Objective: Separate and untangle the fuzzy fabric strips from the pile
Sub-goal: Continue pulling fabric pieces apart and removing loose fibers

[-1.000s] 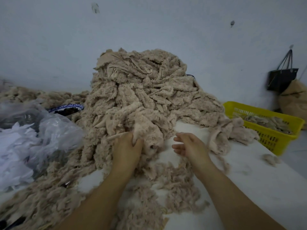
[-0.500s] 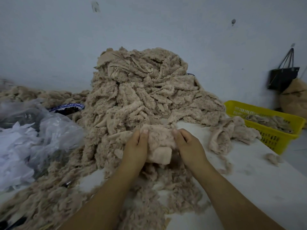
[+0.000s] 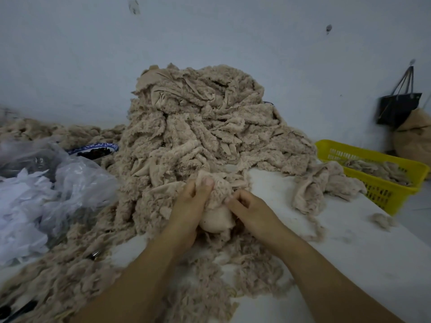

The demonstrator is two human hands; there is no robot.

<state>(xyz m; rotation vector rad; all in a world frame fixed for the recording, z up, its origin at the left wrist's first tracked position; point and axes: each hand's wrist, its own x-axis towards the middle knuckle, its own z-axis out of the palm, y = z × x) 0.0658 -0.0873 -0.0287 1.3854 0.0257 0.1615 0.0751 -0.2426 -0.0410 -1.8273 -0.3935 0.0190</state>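
Observation:
A tall pile of beige fuzzy fabric strips (image 3: 200, 127) rises in the middle of the white table (image 3: 349, 259), against the wall. At the pile's front foot both hands hold one bunched strip (image 3: 218, 201). My left hand (image 3: 189, 206) grips its left side, thumb up on the fuzzy top. My right hand (image 3: 250, 209) pinches its right side with curled fingers. The strip's smooth pale backing hangs between the two hands. Loose fuzzy scraps (image 3: 210, 276) lie on the table under my forearms.
A yellow plastic basket (image 3: 384, 180) holding several strips sits at the table's right edge. A clear plastic bag of white scraps (image 3: 42, 194) lies at left, with a blue-rimmed bowl (image 3: 95, 151) behind it. A black bag (image 3: 398, 106) hangs on the far wall.
My right hand came in from the table and took hold of the strip beside my left hand. Both hands then drew the strip together into a tighter bunch.

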